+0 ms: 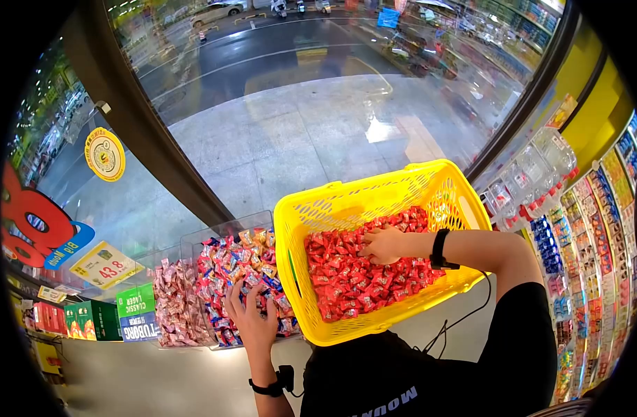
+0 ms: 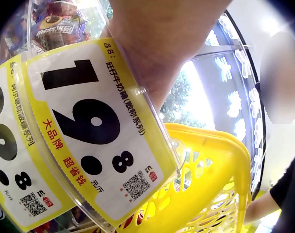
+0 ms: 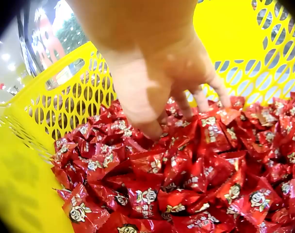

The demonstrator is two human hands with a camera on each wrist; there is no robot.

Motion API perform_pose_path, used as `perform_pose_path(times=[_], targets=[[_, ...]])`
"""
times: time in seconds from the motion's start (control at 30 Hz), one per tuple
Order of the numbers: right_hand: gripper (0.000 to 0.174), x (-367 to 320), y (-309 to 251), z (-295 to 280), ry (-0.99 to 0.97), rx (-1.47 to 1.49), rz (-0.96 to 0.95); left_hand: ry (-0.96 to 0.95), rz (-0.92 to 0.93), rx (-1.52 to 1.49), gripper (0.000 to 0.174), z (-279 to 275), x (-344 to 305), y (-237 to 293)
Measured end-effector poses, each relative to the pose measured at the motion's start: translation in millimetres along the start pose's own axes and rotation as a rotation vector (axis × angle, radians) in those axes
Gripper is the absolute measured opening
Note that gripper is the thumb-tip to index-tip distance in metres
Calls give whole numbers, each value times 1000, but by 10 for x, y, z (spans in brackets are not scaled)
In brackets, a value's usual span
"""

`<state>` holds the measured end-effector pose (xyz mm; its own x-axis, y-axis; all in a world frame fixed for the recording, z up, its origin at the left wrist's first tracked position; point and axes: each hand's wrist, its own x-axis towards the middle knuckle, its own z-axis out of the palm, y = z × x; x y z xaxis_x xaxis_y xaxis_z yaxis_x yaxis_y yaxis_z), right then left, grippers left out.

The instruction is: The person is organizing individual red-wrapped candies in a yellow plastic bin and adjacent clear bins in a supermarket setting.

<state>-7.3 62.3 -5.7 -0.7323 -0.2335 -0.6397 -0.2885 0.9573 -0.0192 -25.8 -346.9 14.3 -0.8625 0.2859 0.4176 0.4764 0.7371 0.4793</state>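
Note:
A yellow basket (image 1: 374, 184) holds a heap of red-wrapped candies (image 1: 353, 285). Inside it, the right hand (image 1: 386, 245) reaches down onto the candies, its fingertips among the wrappers in the right wrist view (image 3: 162, 92); whether it grips any is hidden. To the left of the basket, the left hand (image 1: 254, 321) is over a clear bin of mixed candies (image 1: 224, 264), fingers spread and slightly bent. In the left wrist view the left hand's wrist (image 2: 162, 39) shows behind a price label (image 2: 96, 131), its fingers hidden.
Pink-wrapped candies (image 1: 178, 299) fill a bin at the left, beside beer cartons (image 1: 137, 309) and a price card (image 1: 106, 265). A window frame (image 1: 144, 111) and glass stand ahead. Bottles (image 1: 534, 174) and stocked shelves (image 1: 589, 257) line the right side. A cable (image 1: 443, 330) hangs below the basket.

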Motion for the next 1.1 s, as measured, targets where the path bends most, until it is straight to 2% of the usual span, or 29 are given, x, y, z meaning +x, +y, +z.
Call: perform_pose_path(times=[0.1,0.27,0.5,0.7,0.8,0.93,1.03,1.07,1.1], targets=[[59,25,-38,31,-32,27,108,10,8,-34,33,4,6,-10],[64,83,-63,-17,-130,6,118,10,-1,-14,34,17,-5,-14],[60,119,-34,-4,-67,87,107,29,17,-3,36,10,-8,2],[44,121,47,29,115,51,35,29,10,3,36,31,-24,-17],[59,118,35,-83,-30,82,63,31,15,5,36,18,-22,-16],[59,163,74,-17,56,59,29,27,4,-9,35,32,-28,-12],[61,95,103,-157,21,105,-13,34,10,-17,35,36,-14,-21],[66,52,123,-211,56,107,-93,31,8,-17,35,34,-28,-33],[64,-13,124,-254,139,127,-171,42,7,-4,35,39,-35,-32]])
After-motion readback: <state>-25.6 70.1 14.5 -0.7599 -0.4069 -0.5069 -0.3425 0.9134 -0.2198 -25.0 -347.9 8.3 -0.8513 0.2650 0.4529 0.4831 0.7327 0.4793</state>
